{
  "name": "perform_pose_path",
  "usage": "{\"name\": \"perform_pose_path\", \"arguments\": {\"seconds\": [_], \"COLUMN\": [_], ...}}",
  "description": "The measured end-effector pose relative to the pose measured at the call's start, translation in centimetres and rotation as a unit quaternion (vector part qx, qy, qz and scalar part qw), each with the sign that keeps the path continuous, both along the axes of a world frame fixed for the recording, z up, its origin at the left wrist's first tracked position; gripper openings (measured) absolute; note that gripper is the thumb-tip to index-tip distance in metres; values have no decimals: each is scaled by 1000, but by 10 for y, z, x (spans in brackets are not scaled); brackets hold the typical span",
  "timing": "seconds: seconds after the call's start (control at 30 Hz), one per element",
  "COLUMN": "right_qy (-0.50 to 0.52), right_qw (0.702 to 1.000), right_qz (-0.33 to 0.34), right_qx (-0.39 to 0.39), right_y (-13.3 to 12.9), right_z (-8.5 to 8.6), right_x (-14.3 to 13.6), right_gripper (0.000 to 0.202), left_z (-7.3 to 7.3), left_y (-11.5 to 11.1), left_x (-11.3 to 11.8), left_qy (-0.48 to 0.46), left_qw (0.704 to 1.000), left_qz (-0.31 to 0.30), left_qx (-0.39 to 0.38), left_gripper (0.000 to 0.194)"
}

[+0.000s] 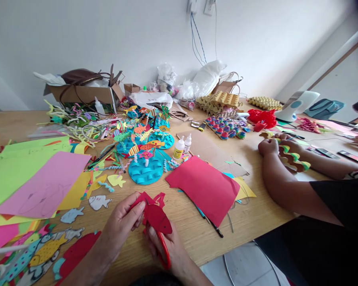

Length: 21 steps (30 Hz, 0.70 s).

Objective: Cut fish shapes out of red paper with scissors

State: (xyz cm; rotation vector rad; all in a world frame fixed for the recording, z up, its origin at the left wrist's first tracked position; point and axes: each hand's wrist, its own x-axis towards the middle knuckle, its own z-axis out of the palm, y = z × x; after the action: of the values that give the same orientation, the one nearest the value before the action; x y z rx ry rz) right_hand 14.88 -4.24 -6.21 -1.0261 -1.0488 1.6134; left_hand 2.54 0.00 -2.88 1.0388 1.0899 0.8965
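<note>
My left hand pinches a red foam-like fish cutout near its tail end, close above the table edge. Red-handled scissors are in my right hand, whose fingers are wrapped round the handles; the blades are mostly hidden behind the red fish. A narrow red offcut sticks out behind the cutout. To the right lies a large red sheet, with a dark pencil partly under it. Left of my hands are a white fish cutout, a pale blue fish and a yellow fish.
Coloured sheets are stacked at the left. Blue round bases carry decorated fish, with glue bottles beside them. A co-worker's hands hold a painted egg-carton strip at the right. Egg cartons and bags stand along the wall.
</note>
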Motion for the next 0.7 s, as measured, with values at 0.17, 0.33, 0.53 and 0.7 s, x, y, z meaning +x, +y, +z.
{"name": "perform_pose_path", "arguments": {"seconds": [0.17,0.33,0.53,0.7], "right_qy": [-17,-8,19,14], "right_qw": [1000,1000,999,999], "right_qz": [2,0,-7,-17], "right_qx": [20,3,-25,-42], "right_y": [1,-1,-4,-5], "right_z": [4,0,-13,-17], "right_x": [1,2,1,0], "right_gripper": [53,51,52,49], "left_z": [-2,0,3,3], "left_y": [0,2,3,0], "left_x": [1,0,1,-1], "left_qy": [10,19,15,17], "left_qw": [1000,1000,999,999], "left_qz": [7,-24,-31,-28], "left_qx": [-9,-2,-6,-9], "left_gripper": [25,24,23,24]}}
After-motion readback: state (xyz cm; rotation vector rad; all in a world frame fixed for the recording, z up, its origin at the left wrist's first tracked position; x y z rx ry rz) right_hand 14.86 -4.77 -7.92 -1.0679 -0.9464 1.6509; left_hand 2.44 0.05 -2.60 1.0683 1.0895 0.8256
